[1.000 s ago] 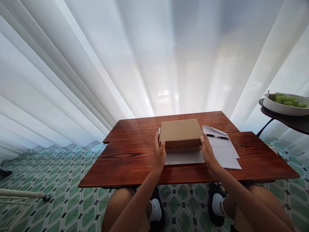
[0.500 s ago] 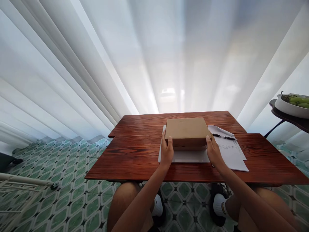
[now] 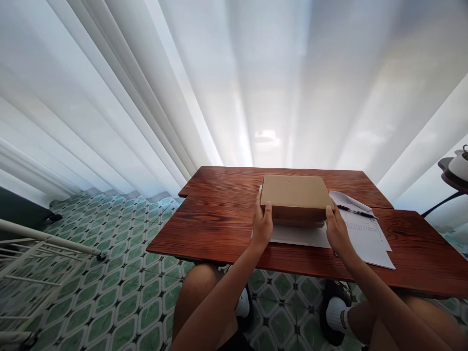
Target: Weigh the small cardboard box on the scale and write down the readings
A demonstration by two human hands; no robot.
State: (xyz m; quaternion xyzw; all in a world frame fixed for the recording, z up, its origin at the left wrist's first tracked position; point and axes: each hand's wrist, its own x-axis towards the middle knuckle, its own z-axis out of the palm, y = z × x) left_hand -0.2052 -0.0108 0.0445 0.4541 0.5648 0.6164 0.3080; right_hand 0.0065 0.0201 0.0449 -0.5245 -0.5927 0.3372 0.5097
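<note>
Pen [image 3: 355,211] on printed sheet [image 3: 367,239]; curtain [image 3: 234,83]; maybe bowl [image 3: 458,165].

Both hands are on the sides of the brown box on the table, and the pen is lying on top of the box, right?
Not quite. In the head view the left hand and right hand do grip the sides of the brown box on the table, but the pen lies on the printed paper to the right of the box, not on top.
</note>
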